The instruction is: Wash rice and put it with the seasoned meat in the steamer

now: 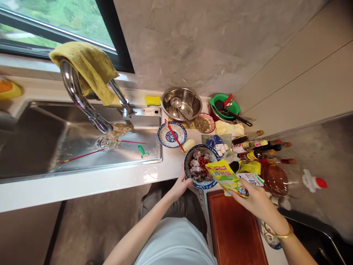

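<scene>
A blue-rimmed bowl of raw meat pieces and red chilli stands at the counter's front edge. My left hand grips its near left rim, fingers curled on it. My right hand, a gold bangle on the wrist, is closed on a yellow seasoning packet tilted over the bowl's right side. The packet's open end points at the meat. Under my right arm lies a red-brown cutting board.
A steel sink on the left holds red chopsticks and a green peeler; a yellow cloth hangs on the tap. Behind the bowl stand a patterned plate with chopsticks, a steel bowl, a green colander and sauce bottles.
</scene>
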`<move>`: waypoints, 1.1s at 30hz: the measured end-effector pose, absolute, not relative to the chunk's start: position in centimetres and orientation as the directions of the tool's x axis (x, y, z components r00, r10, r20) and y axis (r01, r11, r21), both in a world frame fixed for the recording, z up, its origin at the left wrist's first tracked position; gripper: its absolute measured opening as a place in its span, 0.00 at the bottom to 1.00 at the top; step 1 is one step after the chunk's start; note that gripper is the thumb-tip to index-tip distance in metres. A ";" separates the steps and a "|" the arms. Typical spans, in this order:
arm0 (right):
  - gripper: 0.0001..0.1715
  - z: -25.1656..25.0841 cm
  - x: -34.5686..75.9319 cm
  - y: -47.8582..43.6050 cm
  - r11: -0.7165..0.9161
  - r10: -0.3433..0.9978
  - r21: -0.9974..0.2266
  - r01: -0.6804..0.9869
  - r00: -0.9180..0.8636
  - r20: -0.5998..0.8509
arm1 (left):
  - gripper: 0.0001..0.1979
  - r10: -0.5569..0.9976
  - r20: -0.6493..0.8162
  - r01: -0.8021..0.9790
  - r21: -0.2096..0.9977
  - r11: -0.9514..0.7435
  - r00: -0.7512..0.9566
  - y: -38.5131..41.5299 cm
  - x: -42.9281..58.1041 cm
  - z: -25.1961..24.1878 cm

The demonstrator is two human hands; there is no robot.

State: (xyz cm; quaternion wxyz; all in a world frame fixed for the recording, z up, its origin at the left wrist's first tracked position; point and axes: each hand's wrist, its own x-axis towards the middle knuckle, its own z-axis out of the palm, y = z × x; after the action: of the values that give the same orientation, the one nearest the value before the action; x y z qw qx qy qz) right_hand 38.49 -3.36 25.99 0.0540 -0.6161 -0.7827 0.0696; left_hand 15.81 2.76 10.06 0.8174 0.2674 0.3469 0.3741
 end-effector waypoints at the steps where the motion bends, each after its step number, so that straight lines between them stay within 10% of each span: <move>1: 0.15 26.0 38.4 -3.2 0.236 0.970 -0.183 0.955 -0.241 -0.010 | 0.43 0.801 -0.365 -0.426 0.701 0.572 0.475 2.8 15.7 10.0; 33: 0.12 23.8 38.8 -6.0 0.076 0.997 -0.407 0.910 -0.075 0.017 | 0.38 0.811 -0.394 -0.451 0.684 0.573 0.432 3.1 14.2 9.5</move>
State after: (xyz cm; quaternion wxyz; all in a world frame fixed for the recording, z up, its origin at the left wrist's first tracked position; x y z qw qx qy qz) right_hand 38.75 -6.03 23.83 0.1477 -0.6637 -0.7184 0.1472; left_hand 14.19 3.11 9.51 0.8091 0.2479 0.3629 0.3901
